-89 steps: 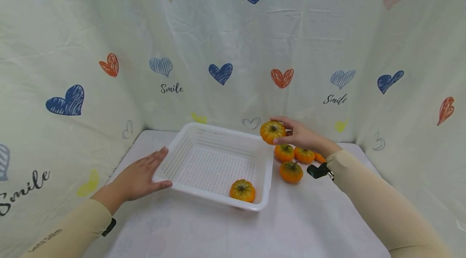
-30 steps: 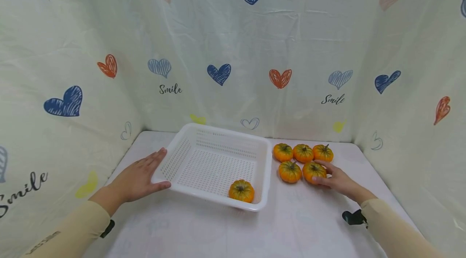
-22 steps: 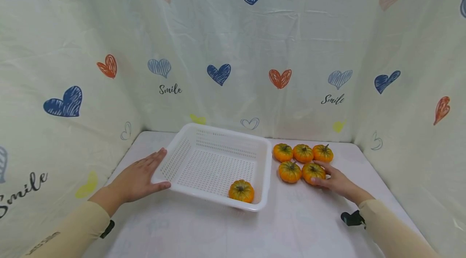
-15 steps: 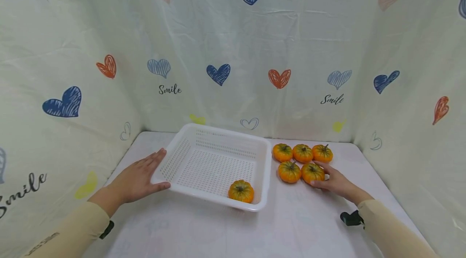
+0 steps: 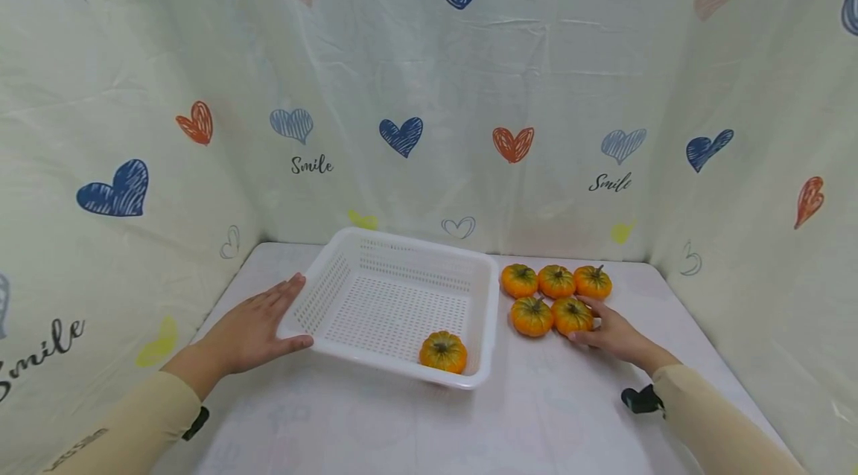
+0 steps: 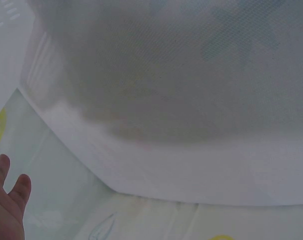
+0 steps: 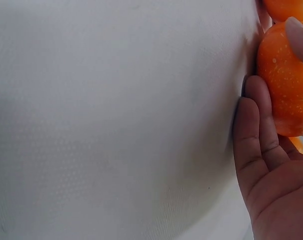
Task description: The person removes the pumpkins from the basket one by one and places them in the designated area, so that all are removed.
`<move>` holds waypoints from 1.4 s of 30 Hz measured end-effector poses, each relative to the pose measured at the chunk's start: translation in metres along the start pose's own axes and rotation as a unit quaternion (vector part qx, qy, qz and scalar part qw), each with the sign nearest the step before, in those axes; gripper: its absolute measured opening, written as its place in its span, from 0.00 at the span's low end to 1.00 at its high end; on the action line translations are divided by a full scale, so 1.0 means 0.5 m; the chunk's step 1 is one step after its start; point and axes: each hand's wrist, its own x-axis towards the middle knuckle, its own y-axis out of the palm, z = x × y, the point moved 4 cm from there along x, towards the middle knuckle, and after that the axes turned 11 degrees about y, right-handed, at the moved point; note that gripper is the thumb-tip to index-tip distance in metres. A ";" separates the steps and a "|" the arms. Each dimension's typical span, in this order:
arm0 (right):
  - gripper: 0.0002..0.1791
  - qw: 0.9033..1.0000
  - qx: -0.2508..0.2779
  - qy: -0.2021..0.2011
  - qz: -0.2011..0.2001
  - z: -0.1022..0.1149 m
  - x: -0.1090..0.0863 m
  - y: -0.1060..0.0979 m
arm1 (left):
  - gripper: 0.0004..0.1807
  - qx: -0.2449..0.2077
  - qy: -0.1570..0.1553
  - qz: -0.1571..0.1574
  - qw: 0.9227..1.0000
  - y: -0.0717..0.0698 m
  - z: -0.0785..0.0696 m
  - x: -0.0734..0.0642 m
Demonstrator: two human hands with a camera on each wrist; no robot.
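My left hand (image 5: 251, 330) rests against the left end of a white perforated plastic basket (image 5: 375, 362), fingers spread and thumb at its front corner. One small orange pumpkin (image 5: 443, 352) sits inside the basket near the front right corner. My right hand (image 5: 617, 337) has its thumb and fingers on either side of another small pumpkin (image 5: 573, 316), the front right one of a group on the table. In the right wrist view, the thumb (image 7: 300, 42) lies on that pumpkin's orange skin, with the fingers (image 7: 247, 132) along its lower side.
Left of the held pumpkin stands another pumpkin (image 5: 532, 316). Behind them three more line up: a left one (image 5: 519, 281), a middle one (image 5: 555, 282) and a right one (image 5: 593, 282). A white cloth covers the table (image 5: 375, 430), and a curtain (image 5: 429, 65) with printed hearts hangs around it.
The right hand carried a pumpkin from above the basket's right rim down to the front right of the group. Lately hand and pumpkin have shifted slightly left. The left hand stays put.
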 end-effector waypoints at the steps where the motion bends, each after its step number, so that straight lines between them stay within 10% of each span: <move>1: 0.59 1.000 0.001 -0.001 0.000 0.001 0.001 0.001 | 0.58 -0.001 -0.001 0.001 1.000 0.001 0.000 0.000; 42: 0.58 1.000 0.006 0.003 0.003 0.008 0.000 0.005 | 0.59 -0.008 -0.012 0.005 1.000 0.009 0.006 -0.003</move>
